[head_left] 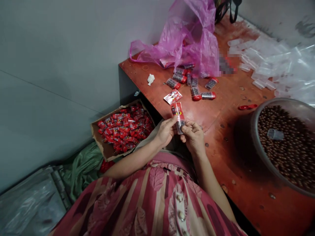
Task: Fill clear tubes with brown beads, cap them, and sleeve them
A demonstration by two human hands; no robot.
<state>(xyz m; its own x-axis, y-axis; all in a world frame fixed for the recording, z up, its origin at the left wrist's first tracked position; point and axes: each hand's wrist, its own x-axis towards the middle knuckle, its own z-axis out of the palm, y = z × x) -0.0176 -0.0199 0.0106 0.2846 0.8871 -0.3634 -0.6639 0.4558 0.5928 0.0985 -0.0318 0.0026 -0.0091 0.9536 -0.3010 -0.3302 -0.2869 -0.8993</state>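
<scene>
Above the table's near edge, both my hands hold a small clear plastic tube [180,126] with dark balls in it. A red printed packet [177,109] sits at the tube's upper end; whether it is around or against the tube I cannot tell. My left hand [167,130] pinches the left side, thumb on the front. My right hand [194,135] grips the lower right side with thumb and fingers. Just beyond them lies another red and white packet [173,96]. Several filled tubes with red caps [196,93] lie farther back on the table.
A tub [253,131] of brown balls stands at right, a clear cup [275,134] on the balls. Near it lies a red scoop [247,107]. Clear tubes [265,62] pile up behind. A pink bag [197,42] is at the back. Left below, a carton [98,134] holds red packets.
</scene>
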